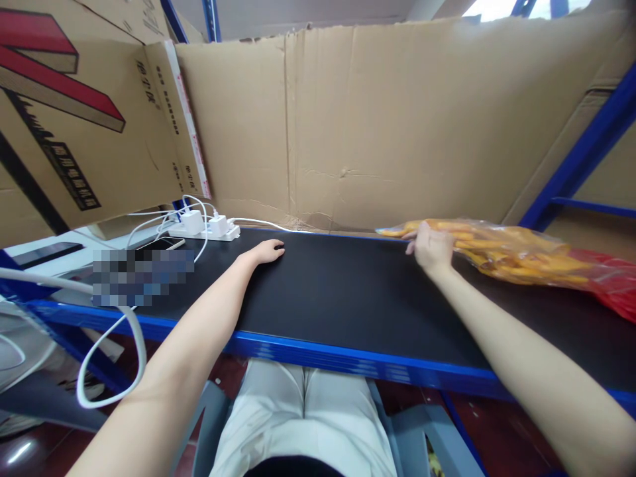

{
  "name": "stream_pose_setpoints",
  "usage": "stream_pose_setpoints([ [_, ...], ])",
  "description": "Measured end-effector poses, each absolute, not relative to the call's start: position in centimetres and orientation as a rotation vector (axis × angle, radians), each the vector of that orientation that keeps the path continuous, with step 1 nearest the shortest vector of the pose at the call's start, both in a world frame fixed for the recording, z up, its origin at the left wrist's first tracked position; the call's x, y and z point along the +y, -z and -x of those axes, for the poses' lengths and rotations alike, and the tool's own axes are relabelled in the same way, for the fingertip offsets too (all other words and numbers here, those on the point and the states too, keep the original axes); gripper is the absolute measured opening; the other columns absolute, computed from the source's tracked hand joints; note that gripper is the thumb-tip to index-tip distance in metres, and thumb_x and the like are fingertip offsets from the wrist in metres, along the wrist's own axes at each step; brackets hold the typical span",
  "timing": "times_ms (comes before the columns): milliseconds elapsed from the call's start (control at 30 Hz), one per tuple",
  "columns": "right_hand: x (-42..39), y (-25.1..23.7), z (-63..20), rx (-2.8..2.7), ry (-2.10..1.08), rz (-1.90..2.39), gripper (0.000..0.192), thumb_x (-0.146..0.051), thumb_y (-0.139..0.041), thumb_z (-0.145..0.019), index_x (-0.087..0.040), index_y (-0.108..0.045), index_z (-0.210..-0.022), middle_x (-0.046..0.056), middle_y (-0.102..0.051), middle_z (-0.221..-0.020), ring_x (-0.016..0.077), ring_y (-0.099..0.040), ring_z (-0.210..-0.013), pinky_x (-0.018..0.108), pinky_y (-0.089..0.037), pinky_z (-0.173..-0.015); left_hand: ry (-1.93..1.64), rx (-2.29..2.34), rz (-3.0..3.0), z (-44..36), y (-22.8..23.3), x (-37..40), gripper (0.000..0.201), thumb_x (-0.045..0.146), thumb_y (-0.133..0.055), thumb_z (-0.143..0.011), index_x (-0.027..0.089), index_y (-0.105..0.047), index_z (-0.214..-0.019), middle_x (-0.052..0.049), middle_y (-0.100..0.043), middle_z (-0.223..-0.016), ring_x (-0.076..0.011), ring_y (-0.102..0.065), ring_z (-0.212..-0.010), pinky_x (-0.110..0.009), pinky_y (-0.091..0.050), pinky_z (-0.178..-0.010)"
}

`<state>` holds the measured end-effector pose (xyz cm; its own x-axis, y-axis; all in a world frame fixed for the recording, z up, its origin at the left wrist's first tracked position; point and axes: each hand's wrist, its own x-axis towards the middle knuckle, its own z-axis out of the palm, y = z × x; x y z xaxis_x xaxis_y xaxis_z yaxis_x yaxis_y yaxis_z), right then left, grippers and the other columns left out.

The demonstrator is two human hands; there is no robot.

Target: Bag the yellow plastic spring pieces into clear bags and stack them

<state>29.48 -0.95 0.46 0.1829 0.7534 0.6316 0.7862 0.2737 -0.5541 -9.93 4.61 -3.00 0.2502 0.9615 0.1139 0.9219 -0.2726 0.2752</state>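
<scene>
So, the right hand (431,248) is out at the far edge of the black mat (342,291), fingers curled onto the near end of a clear plastic bag (501,255) stuffed with orange-yellow pieces; can't tell for sure if it's a real grip or just fingertips resting on it. That bag lies on the right side of the mat, right up against the cardboard wall (377,126), and its far end meets something red (613,281). The left hand (268,252) lies palm down on the mat, fingers loosely together, holding nothing, well apart from the bag. Just past it sits a white power strip (206,228) with chargers and white cables plugged in, a phone (161,244) beside that. A big cardboard box (74,112) on the left has red-and-black print and some dark lettering, too skewed to read. Blue shelf rail (348,361) runs along the front.
</scene>
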Motion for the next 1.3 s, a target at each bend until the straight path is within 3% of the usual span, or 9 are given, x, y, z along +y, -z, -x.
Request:
stream_pose_setpoints([
  [100,-1.1,0.2,-27.6,-1.668,-0.15,1.283,0.06,-0.048,-0.023,-0.087,-0.017,-0.062,-0.055,0.005,-0.056,-0.042,0.02,-0.063,-0.061,0.035,-0.046,-0.078,-0.378,1.796,-2.364,9.9,3.0,4.7,0.052,0.036,-0.039,-0.079,0.011,-0.048,-0.123,-0.009,-0.046,-0.131,-0.0199,-0.042,-0.12,-0.026,-0.03,-0.101],
  [267,-1.6,0.0,-25.7,-1.76,-0.761,1.067,0.051,-0.046,-0.033,-0.084,-0.016,-0.065,-0.056,0.008,-0.063,-0.052,0.0207,-0.063,-0.059,0.035,-0.048,-0.074,-0.369,1.8,-2.373,10.0,3.1,4.9,0.051,0.036,-0.039,-0.08,0.011,-0.047,-0.124,-0.009,-0.046,-0.131,-0.0195,-0.042,-0.12,-0.026,-0.029,-0.101],
  [467,-1.6,-0.4,-25.9,-1.598,-1.418,1.181,0.045,-0.031,-0.031,-0.084,-0.009,-0.067,-0.067,0.013,-0.068,-0.068,0.0196,-0.065,-0.062,0.033,-0.049,-0.07,-0.384,1.795,-2.381,10.2,3.4,5.1,0.052,0.036,-0.039,-0.08,0.01,-0.047,-0.124,-0.009,-0.046,-0.131,-0.0201,-0.042,-0.12,-0.026,-0.03,-0.101],
  [633,-1.1,0.0,-27.1,-1.447,-1.582,1.382,0.034,-0.027,-0.038,-0.083,-0.01,-0.062,-0.066,0.014,-0.069,-0.076,0.0148,-0.062,-0.052,0.026,-0.05,-0.056,-0.397,1.786,-2.389,10.3,3.5,5.3,0.051,0.036,-0.039,-0.079,0.011,-0.048,-0.123,-0.009,-0.047,-0.13,-0.0203,-0.042,-0.12,-0.027,-0.031,-0.101],
  [800,-0.6,0.3,-27.3,-1.358,-1.32,1.466,0.032,-0.029,-0.035,-0.085,-0.01,-0.06,-0.078,0.015,-0.067,-0.091,0.0164,-0.063,-0.056,0.032,-0.052,-0.061,-0.401,1.785,-2.392,10.2,3.5,5.3,0.051,0.035,-0.039,-0.079,0.011,-0.048,-0.123,-0.009,-0.047,-0.13,-0.0203,-0.043,-0.12,-0.027,-0.031,-0.1],
  [933,-0.6,0.4,-26.9,-1.74,-0.45,1.569,0.027,-0.032,-0.043,-0.082,-0.013,-0.062,-0.082,0.012,-0.067,-0.086,0.0199,-0.063,-0.063,0.036,-0.05,-0.065,-0.399,1.79,-2.385,10.1,3.3,5.1,0.05,0.036,-0.039,-0.079,0.011,-0.049,-0.122,-0.009,-0.047,-0.129,-0.0197,-0.043,-0.119,-0.027,-0.031,-0.1],
  [1067,-1.0,0.7,-26.0,-2.113,0.268,1.168,0.031,-0.037,-0.05,-0.078,-0.016,-0.064,-0.096,0.012,-0.063,-0.097,0.0243,-0.059,-0.091,0.038,-0.046,-0.081,-0.393,1.806,-2.394,10.0,3.2,4.9,0.05,0.035,-0.04,-0.079,0.012,-0.049,-0.122,-0.009,-0.048,-0.129,-0.0206,-0.043,-0.119,-0.028,-0.031,-0.101],
  [1200,-1.2,1.6,-24.8,-2.434,0.367,0.864,0.042,-0.038,-0.053,-0.078,-0.02,-0.055,-0.116,0.01,-0.053,-0.121,0.024,-0.047,-0.113,0.041,-0.039,-0.093,-0.419,1.8,-2.436,9.2,3.0,4.6,0.051,0.032,-0.042,-0.079,0.009,-0.046,-0.124,-0.011,-0.046,-0.13,-0.0208,-0.044,-0.119,-0.029,-0.032,-0.101],
  [1300,-1.1,2.3,-24.1,-2.528,0.374,0.857,0.039,-0.034,-0.049,-0.082,-0.02,-0.055,-0.118,0.01,-0.051,-0.125,0.0228,-0.047,-0.114,0.041,-0.039,-0.094,-0.492,1.735,-2.576,7.9,2.9,4.1,0.053,0.032,-0.044,-0.078,0.008,-0.044,-0.125,-0.013,-0.044,-0.132,-0.0208,-0.039,-0.122,-0.029,-0.029,-0.103],
])
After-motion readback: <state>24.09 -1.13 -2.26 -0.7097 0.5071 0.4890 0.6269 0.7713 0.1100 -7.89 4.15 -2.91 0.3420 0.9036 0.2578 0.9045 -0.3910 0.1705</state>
